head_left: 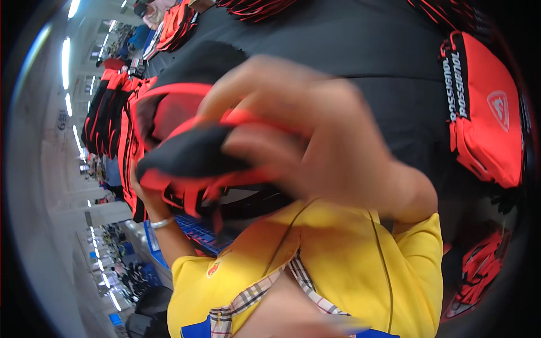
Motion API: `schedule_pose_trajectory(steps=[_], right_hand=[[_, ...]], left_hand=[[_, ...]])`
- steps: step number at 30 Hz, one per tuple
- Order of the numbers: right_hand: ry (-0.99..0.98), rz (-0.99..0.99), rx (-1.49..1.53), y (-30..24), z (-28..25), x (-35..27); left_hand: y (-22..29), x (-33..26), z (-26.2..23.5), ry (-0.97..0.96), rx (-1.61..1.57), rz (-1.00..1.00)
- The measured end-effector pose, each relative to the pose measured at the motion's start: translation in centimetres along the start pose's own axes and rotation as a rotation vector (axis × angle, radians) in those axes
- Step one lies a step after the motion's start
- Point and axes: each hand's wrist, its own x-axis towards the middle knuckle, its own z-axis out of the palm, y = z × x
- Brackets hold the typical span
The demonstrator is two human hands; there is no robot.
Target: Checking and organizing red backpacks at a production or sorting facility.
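Right hand [315, 141] grips red-black bag [191, 158]; red pouch [484, 112] right.

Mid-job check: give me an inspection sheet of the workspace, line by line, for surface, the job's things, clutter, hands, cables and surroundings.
Surface: black table, mostly bare in the middle.
Job's things: red and black bag, held up close to the camera, blurred.
Clutter: finished red waist bag at the table's right; stack of red and black bags at left; more red pieces lower right.
Hands: right hand over the held bag, fingers on its red edge; left hand under it, mostly hidden, bracelet on the wrist.
Cables: thin dark cord over the yellow shirt.
Surroundings: blue crate; ceiling strip lights; another person at top left.
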Motion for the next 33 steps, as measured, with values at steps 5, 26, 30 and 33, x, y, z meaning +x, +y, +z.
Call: schedule_pose_trajectory(steps=[5, 26, 30, 33], right_hand=[[0.003, 0.801, 0.630, 6.1, -5.8, 1.0], [0.111, 0.986, 0.700, 6.3, -8.9, -1.0], [0.239, 0.936, 0.783, 6.5, -8.1, -2.5], [0.297, 0.916, 0.921, 6.9, -7.1, -3.7]], left_hand=[[0.0, 2.8, 1.2, 0.203, -0.117, -0.288], [-5.3, 8.6, 8.2, 0.077, 0.235, -0.035], [-7.4, 7.8, 6.7, 0.137, 0.568, 0.241], [-8.6, 7.7, 5.3, 0.183, 0.458, 0.108]])
